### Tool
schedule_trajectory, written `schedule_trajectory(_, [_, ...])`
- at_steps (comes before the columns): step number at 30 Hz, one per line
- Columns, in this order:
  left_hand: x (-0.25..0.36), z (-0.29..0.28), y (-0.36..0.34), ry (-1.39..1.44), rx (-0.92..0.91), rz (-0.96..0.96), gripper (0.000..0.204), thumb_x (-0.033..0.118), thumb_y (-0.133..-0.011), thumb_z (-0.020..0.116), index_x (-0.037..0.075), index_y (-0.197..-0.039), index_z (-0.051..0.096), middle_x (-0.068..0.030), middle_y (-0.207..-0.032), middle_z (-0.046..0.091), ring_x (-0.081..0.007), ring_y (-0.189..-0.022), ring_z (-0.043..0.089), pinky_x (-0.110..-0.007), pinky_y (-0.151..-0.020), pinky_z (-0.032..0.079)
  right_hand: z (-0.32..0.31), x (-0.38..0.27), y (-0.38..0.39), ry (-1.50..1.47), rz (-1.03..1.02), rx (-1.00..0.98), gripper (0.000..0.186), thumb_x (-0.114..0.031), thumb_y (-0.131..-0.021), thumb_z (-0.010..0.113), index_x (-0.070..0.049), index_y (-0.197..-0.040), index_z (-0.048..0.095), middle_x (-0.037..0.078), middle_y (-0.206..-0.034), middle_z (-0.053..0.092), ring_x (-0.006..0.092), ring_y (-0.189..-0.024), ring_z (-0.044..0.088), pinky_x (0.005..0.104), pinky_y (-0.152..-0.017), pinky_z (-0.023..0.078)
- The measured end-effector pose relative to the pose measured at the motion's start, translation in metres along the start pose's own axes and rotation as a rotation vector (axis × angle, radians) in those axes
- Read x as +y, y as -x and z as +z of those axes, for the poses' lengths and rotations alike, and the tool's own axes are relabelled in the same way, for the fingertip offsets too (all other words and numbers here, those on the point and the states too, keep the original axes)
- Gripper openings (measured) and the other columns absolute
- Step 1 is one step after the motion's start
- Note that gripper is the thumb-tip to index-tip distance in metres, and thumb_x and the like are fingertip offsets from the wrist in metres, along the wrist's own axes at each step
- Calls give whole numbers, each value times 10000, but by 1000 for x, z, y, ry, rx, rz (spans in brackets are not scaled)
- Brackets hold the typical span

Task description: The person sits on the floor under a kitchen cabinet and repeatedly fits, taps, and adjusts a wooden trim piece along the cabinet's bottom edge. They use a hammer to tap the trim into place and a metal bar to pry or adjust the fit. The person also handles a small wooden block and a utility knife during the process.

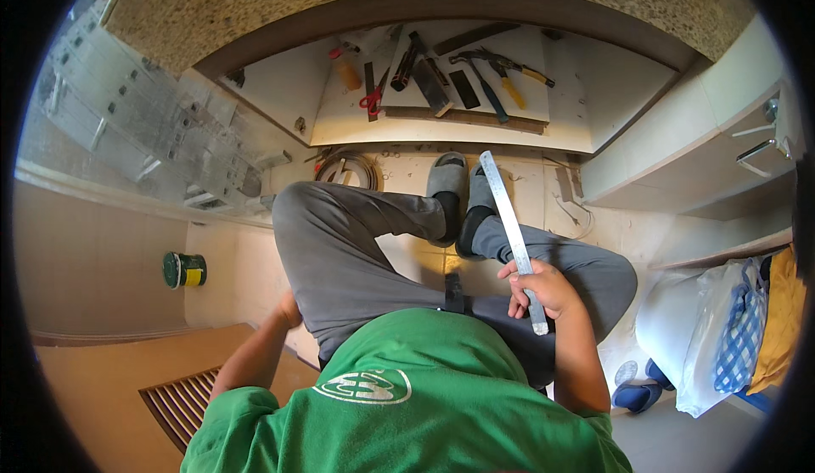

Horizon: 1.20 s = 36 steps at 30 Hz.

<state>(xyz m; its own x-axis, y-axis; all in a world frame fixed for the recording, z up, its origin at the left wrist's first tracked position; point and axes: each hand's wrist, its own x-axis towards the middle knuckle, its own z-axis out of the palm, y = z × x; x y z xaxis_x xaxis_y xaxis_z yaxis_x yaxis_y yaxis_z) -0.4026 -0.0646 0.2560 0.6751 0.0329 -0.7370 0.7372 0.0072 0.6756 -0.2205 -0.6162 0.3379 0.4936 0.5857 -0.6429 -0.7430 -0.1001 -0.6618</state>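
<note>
A long metal ruler (504,210) is held in my right hand (550,289), above my right thigh. Thumb and fingers close around its lower part, and the far end slants up and left toward my slippers (447,186). My left hand (290,310) is down beside my left thigh, which hides its fingers. Ahead, on the floor of an open cabinet, red-handled scissors (373,99), a hammer (486,88), yellow-handled pliers (512,91) and several dark strips and tools lie on a board (531,112).
Overhead runs a speckled stone countertop (424,10). An orange bottle (345,70) stands inside the cabinet at left. A coiled strip (367,167) lies before it. A green tub (184,270) is at left; plastic-wrapped cloths (740,337) and blue slippers (637,396) are at right.
</note>
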Motion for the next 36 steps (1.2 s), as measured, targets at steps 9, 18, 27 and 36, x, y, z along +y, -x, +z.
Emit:
schedule_trajectory(9, [-113, 69, 36, 71, 116, -499, 594, 489, -1048, 401, 76, -1459, 514, -136, -1461, 566, -288, -1335, 541, -421, -1102, 459, -5, 12, -2, 37, -47, 33, 275, -107, -971, 515, 42, -1201, 539, 54, -594, 516, 250, -513, 622, 363, -524, 539])
schedule_trajectory(18, [-122, 90, 59, 61, 122, -551, 592, 488, -1047, 404, 79, -1463, 510, -136, -1465, 563, -290, -1337, 539, -420, -1110, 451, -5, 13, 0, 112, -58, 24, 245, -93, -976, 503, 35, -1180, 547, 41, -590, 504, 224, -486, 596, 358, -521, 536])
schedule_trajectory(27, [-139, 99, 77, 105, 106, -532, 591, 487, -1047, 406, 82, -1466, 506, -135, -1469, 560, -292, -1339, 538, -420, -1117, 444, -6, 23, 7, 112, 12, 72, 254, -100, -987, 496, 49, -1186, 548, 46, -583, 506, 220, -474, 588, 353, -487, 519])
schedule_trajectory(36, [-136, 86, 82, 155, 26, -520, 590, 485, -1047, 409, 84, -1470, 501, -134, -1473, 556, -294, -1341, 537, -420, -1125, 437, 5, 28, 17, 16, -142, 151, 247, -95, -967, 492, 38, -1168, 543, 73, -577, 526, 252, -503, 613, 350, -481, 522])
